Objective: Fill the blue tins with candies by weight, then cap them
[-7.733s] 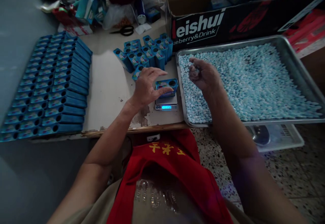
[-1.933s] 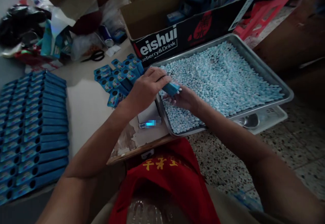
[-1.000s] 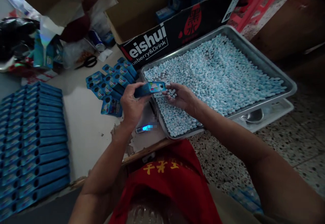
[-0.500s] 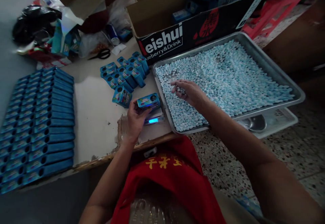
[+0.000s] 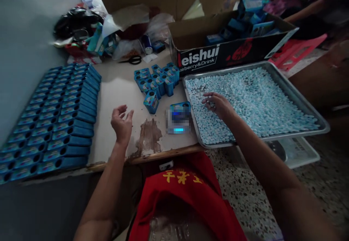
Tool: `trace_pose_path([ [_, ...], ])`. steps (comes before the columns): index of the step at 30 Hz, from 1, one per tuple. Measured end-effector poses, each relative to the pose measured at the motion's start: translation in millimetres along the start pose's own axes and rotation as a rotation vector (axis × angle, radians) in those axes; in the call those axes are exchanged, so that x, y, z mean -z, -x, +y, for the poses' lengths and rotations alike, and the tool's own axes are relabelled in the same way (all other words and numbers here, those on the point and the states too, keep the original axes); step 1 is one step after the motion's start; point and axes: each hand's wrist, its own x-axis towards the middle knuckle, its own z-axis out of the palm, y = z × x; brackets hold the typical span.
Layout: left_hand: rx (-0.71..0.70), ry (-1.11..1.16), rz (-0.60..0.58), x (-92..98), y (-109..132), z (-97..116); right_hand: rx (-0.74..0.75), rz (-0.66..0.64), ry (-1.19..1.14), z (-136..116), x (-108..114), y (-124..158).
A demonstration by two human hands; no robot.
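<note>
My left hand [image 5: 122,122] is raised over the table, fingers apart and curled, with nothing in it. My right hand [image 5: 220,105] is above the left part of a metal tray [image 5: 293,88], its fingers bent around a few small candies. Pale blue and white candies [image 5: 253,106] cover the tray. Between my hands, a small blue box [image 5: 180,105] rests on a scale with a lit display [image 5: 179,129]; a blurred patch hides part of both. Another blue box [image 5: 151,102] stands by itself to the left of the scale, in front of a cluster of similar boxes [image 5: 159,81].
Rows of blue boxes [image 5: 60,121] with round holes fill the table's left side. Scissors [image 5: 133,59], a can [image 5: 147,44] and plastic bags lie at the back. A black carton [image 5: 201,57] holds more blue boxes. At the upper right is another person's arm [image 5: 305,11].
My left hand has let go of the blue box on the scale and moved left. My right hand stays over the tray with candies. The view has shifted, showing more at the back.
</note>
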Motion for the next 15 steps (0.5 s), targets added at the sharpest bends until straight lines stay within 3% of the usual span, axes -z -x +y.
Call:
trace_pose_path([
  [2, 0.042, -0.067, -0.099, -0.4, -9, -15, 0.015, -0.006, 0.027, 0, -2, -1],
  [5, -0.039, -0.128, -0.199, -5.9, -8, -30, 0.04, 0.005, 0.061, 0, -2, -1],
  [9, -0.149, -0.238, -0.238, -12.7, 0, -40, 0.072, 0.033, 0.081, 0, 3, 0],
  [15, -0.208, -0.371, -0.293, -14.5, 3, -43, 0.075, 0.068, 0.029, 1, 12, -3],
])
